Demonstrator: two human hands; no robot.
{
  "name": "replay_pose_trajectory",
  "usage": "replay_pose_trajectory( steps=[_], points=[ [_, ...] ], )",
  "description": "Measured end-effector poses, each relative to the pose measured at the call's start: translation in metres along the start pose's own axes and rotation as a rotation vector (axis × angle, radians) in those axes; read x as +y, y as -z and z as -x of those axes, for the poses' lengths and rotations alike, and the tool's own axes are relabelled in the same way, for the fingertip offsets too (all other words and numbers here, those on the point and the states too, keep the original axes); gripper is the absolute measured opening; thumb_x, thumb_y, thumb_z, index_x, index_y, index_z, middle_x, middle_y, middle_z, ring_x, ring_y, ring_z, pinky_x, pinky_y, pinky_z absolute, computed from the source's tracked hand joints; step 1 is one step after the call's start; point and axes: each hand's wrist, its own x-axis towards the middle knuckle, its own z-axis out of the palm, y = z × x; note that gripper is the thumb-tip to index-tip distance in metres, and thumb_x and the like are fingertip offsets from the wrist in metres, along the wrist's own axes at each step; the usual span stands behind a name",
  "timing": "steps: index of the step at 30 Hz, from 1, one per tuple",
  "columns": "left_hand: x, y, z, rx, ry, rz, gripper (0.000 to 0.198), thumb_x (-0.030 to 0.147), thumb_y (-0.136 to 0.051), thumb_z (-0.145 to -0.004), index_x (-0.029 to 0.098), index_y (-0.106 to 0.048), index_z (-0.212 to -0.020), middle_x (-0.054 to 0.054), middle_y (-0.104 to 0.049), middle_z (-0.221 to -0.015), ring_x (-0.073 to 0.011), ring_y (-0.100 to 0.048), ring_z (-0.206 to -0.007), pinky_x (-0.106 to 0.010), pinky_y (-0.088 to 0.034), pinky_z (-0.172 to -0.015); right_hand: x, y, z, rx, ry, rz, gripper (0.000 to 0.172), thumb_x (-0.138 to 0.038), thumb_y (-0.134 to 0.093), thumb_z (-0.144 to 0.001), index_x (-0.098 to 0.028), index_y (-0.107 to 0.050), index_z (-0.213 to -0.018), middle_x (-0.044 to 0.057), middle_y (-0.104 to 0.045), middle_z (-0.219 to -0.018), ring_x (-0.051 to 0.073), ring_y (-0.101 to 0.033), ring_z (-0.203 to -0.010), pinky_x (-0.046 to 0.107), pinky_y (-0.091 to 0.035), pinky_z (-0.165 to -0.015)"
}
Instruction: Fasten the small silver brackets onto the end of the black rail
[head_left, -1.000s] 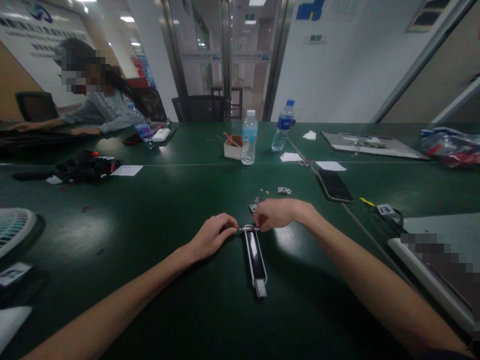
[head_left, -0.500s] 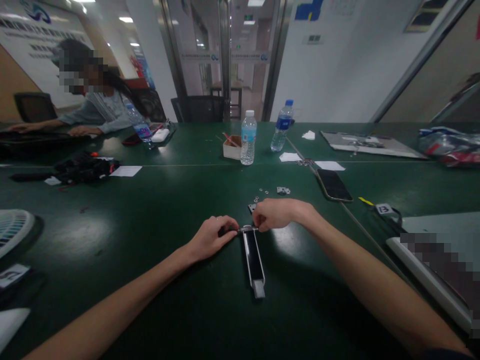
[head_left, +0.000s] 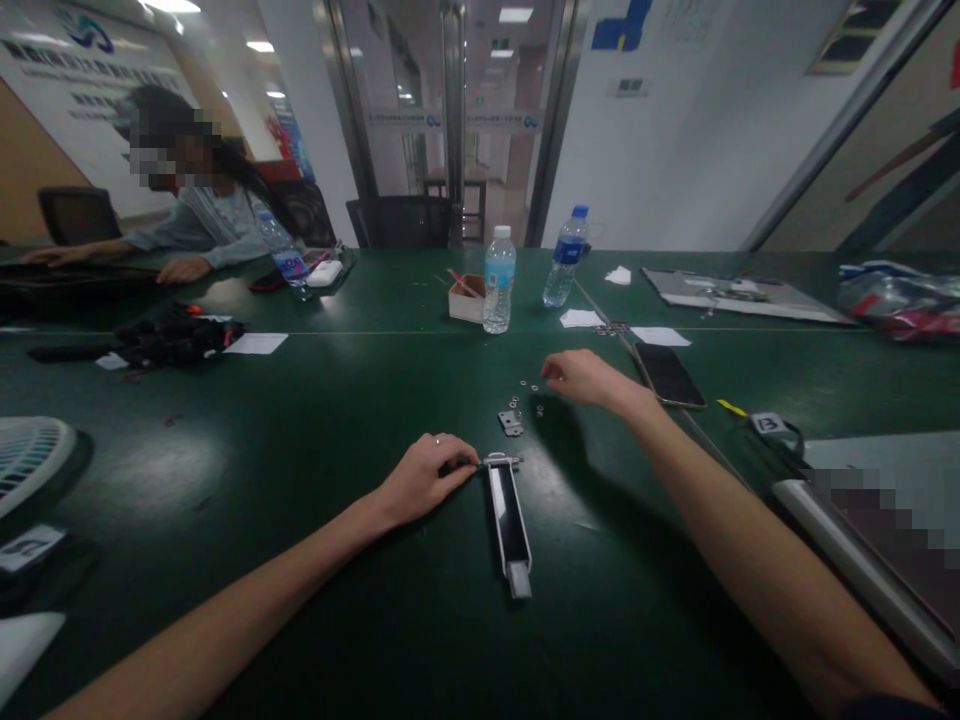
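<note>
The left hand rests low beside the far end of a long dark bar, its thumb and forefinger pinching the left tip of a thin rod that crosses that end. The right hand is up and away from the bar, near some small rings, its fingers curled; whether they pinch anything, I cannot tell.

To do this well, the left pinch should be light but steady, so the rod neither turns nor slides while its right tip has no support. The left wrist is best kept low on the counter for steadiness. The right fingers would do well to approach the rings from above with the tips only, since the pieces are tiny and a brush of the knuckles could scatter them or the small plate lying beside them.

The bar lies flat on the counter in front of the person, between the forearms. Its long axis runs nearly straight away from the body, the far end leaning slightly left. The pale tab on its near end points toward the person and a little right; the rod lies roughly square across the axis.
</note>
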Motion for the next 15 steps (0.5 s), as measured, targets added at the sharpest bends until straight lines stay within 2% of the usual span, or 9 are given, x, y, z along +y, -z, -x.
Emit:
replay_pose_trajectory(
  steps=[6, 15],
  points=[
    [0.003, 0.002, -0.001, 0.006, -0.010, -0.018, 0.014, 0.018, -0.053, -0.088, 0.019, -0.063, -0.098, -0.003, -0.066, -0.095, -0.0177, -0.058, -0.080, -0.033, -0.042, -0.077, -0.002, -0.026, -0.014, 0.019, 0.011, 0.033, 0.027, -0.024, -0.053, -0.085, -0.016, -0.065, -0.108, 0.012, -0.066, -0.109, 0.024, -0.060, -0.100, 0.030, -0.044, -0.081],
    [0.003, 0.001, 0.000, 0.014, -0.002, -0.017, 0.011, 0.020, -0.054, -0.088, 0.018, -0.062, -0.096, -0.003, -0.064, -0.092, -0.0172, -0.056, -0.077, -0.033, -0.042, -0.075, -0.007, -0.024, -0.011, -0.012, 0.000, 0.062, 0.022, -0.021, -0.054, -0.081, -0.012, -0.070, -0.094, 0.015, -0.068, -0.099, 0.026, -0.062, -0.092, 0.030, -0.045, -0.073]
  ],
)
